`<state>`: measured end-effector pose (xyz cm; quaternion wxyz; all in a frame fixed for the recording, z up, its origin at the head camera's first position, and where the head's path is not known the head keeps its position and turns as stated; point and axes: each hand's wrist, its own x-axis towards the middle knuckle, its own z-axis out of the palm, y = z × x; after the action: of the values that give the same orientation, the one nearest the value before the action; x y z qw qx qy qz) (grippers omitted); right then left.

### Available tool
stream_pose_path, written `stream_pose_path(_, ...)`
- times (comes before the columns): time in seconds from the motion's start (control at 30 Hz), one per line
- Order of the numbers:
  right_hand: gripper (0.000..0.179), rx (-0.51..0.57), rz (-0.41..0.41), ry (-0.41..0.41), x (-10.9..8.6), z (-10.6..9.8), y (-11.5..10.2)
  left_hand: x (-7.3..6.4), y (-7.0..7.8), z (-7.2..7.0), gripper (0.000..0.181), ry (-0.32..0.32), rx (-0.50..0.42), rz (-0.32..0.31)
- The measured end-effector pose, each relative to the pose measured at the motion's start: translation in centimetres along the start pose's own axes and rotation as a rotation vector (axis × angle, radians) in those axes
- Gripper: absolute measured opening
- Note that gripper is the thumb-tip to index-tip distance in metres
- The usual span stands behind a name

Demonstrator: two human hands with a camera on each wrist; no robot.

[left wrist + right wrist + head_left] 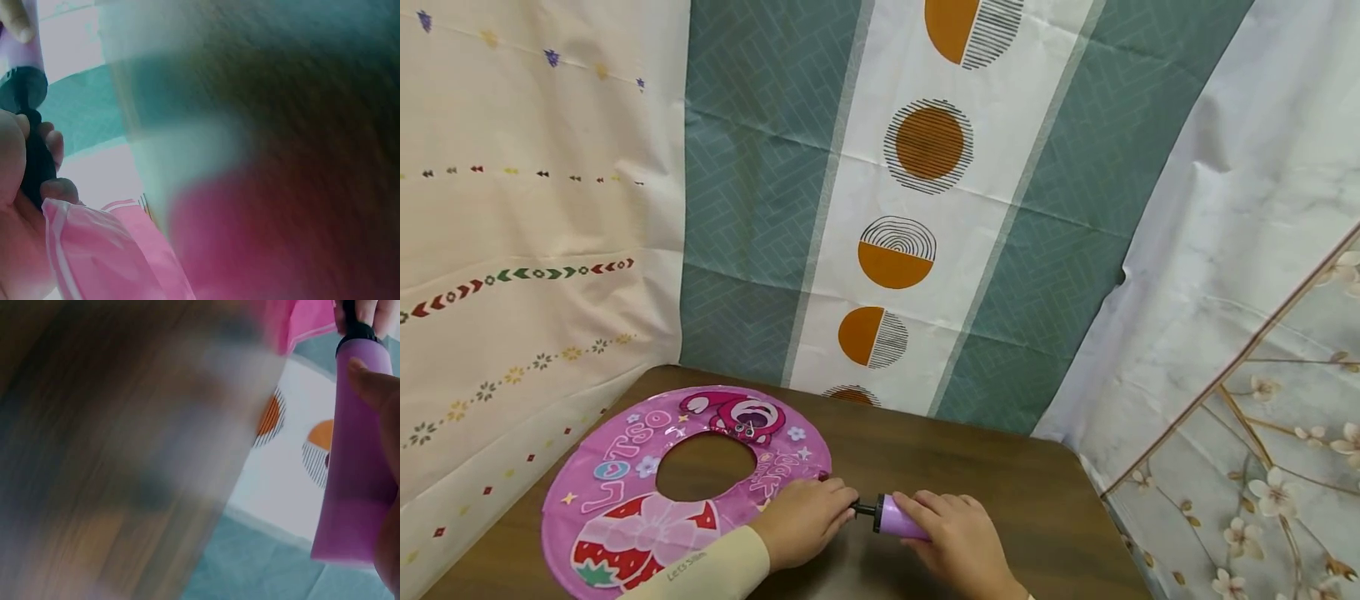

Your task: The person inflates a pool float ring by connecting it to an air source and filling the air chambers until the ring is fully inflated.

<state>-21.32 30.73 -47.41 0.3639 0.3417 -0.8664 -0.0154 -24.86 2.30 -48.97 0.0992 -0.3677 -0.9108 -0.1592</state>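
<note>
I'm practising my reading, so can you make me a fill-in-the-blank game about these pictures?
1. The right hand holds a pump barrel coloured ____.
2. The left hand holds a pump handle coloured ____.
3. The red fruit printed on the pink ring is a ____.
4. The pink ring lies nearer to the ____ hand.

Missing words: purple; black; strawberry; left.

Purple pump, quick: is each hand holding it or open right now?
Left hand: closed, holding the black end of the purple pump.
Right hand: closed, holding its purple body.
</note>
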Motion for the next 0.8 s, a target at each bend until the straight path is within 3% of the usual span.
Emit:
stream_pose_path(0.13, 0.072, -0.02, 0.022, 0.0, 1.0, 0.7, -1.1, 0.1, -0.2, 0.2, 0.015, 0.028, 0.016, -0.021)
stream_pose_path(0.27, 0.073, -0.017, 0.054, -0.022, 1.5, 1.0, -1.6, 0.2, -0.4, 0.4, 0.015, 0.057, 0.008, 0.003)
stream_pose_path(0.43, 0.069, 0.017, 0.044, -0.064, 1.2, 0.9, -1.7, -0.1, -0.5, 0.2, 0.019, 0.015, -0.039, 0.016)
stream_pose_path(0.63, 0.071, 0.048, 0.094, -0.115, 0.3, -0.1, -0.2, -0.2, -0.7, -0.6, 0.024, -0.02, -0.064, -0.012)
stream_pose_path(0.8, 0.072, 0.039, 0.094, -0.115, -1.4, -1.1, 1.8, -0.4, -1.1, -0.7, 0.025, -0.011, -0.043, -0.003)
